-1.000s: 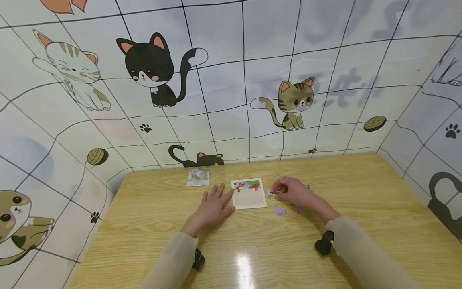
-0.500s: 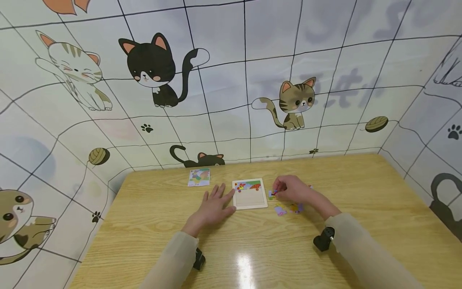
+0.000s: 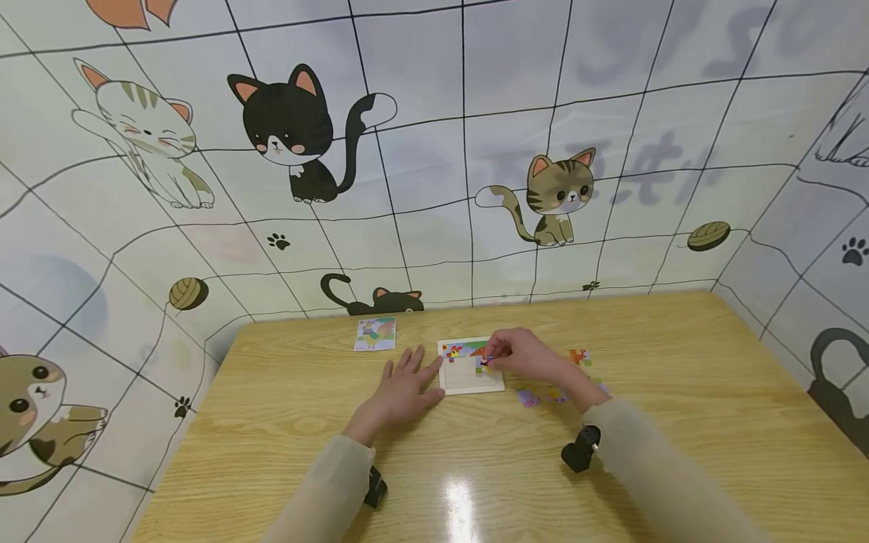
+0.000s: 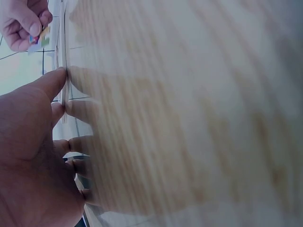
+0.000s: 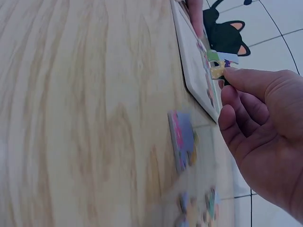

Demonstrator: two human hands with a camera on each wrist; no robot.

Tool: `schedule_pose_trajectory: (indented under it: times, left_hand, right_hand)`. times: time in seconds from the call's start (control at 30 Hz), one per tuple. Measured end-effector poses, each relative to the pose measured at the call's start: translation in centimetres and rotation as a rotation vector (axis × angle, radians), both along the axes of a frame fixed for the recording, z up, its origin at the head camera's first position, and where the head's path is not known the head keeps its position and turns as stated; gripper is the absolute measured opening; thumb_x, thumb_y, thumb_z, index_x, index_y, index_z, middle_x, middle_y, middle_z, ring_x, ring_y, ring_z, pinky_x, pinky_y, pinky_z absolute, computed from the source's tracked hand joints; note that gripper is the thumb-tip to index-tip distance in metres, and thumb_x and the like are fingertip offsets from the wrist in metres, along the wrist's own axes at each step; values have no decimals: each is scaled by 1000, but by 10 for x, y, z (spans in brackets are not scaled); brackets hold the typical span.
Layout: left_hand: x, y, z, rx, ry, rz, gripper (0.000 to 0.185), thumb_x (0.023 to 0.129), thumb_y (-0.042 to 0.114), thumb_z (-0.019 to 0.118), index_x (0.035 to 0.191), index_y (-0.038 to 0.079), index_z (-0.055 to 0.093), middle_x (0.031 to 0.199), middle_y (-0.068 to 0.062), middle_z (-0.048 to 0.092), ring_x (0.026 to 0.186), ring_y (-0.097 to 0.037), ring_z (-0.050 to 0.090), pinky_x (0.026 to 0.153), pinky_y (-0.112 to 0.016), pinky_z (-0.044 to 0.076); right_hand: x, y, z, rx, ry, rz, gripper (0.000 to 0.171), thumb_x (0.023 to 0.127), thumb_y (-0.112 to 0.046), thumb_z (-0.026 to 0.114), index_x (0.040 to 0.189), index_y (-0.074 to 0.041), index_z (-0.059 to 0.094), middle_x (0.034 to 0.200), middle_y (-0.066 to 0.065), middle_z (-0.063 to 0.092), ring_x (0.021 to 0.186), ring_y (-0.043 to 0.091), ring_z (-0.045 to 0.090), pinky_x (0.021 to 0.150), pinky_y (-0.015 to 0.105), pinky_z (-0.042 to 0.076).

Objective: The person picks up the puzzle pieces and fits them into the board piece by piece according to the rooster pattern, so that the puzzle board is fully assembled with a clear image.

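- Placement step in hand, by my reading: right hand point(image 3: 526, 359) held a small puzzle piece point(image 3: 484, 363) over the puzzle tray point(image 3: 468, 383), at the tray's 3 o'clock edge.
- Right fingers point(image 5: 236, 78) pinched the piece between thumb and forefinger tips; remaining fingers curled loosely beneath. Piece showed yellow and green in the right wrist view point(image 5: 217, 71).
- Left hand point(image 3: 402, 391) lay flat on the bench point(image 3: 271, 422), fingers straight, tips touching the tray's 9 o'clock edge, apparently steadying it. It held nothing.
- Next move, as a judgement: piece needs turning to match the cut-out, then lowering flat beside the pieces already seated; left hand should brace the tray against sliding.
- Tray contents: a coloured row of pieces along the 12 o'clock side point(image 3: 465, 350); lower part bare wood.
- Loose pieces point(image 3: 536, 396) lay on the bench at 4 o'clock from the tray, another point(image 3: 578, 357) at 3 o'clock beyond the right hand.
- Picture card point(image 3: 375, 334) lay at 10 o'clock, well apart from the tray.
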State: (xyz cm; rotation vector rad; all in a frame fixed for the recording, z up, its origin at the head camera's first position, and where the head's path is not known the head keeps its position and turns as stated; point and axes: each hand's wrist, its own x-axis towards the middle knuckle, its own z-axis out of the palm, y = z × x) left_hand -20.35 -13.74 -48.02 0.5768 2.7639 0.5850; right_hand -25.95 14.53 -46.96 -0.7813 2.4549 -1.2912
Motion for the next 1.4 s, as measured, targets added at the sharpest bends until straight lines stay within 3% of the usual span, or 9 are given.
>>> schedule_pose_trajectory:
  times: [0.33, 0.57, 1.0, 1.4]
  left_hand:
    - [-1, 1, -1, -9, 0, 10, 64, 106, 46, 51, 162, 19, 34, 169, -19, 12, 155, -42, 5, 119, -66, 3]
    - [-1, 1, -2, -13, 10, 5, 64, 106, 45, 52, 162, 19, 35, 169, -20, 13, 155, -43, 6, 118, -68, 4]
    - [2, 1, 4, -5, 14, 5, 63, 106, 44, 51, 162, 18, 35, 169, -21, 13, 155, -44, 6, 118, -67, 5]
    - [1, 1, 3, -2, 23, 2, 63, 106, 43, 52, 161, 16, 37, 168, -22, 15, 154, -44, 8, 118, -68, 7]
  right_hand:
    - [1, -36, -6, -29, -27, -55, 8, 93, 0, 72, 99, -5, 68, 91, 2, 68, 84, 16, 62, 75, 33, 51]
    - [1, -55, -11, -10, 26, -110, 9, 91, 1, 74, 97, -4, 70, 89, 1, 68, 83, 14, 63, 76, 31, 53]
    - [2, -70, -17, 44, 62, -201, 11, 91, 2, 73, 102, 2, 73, 88, 3, 68, 81, 15, 62, 75, 32, 54]
    - [5, -75, -18, 99, 103, -215, 7, 92, 0, 72, 99, 0, 75, 93, 6, 64, 84, 17, 59, 77, 34, 52]
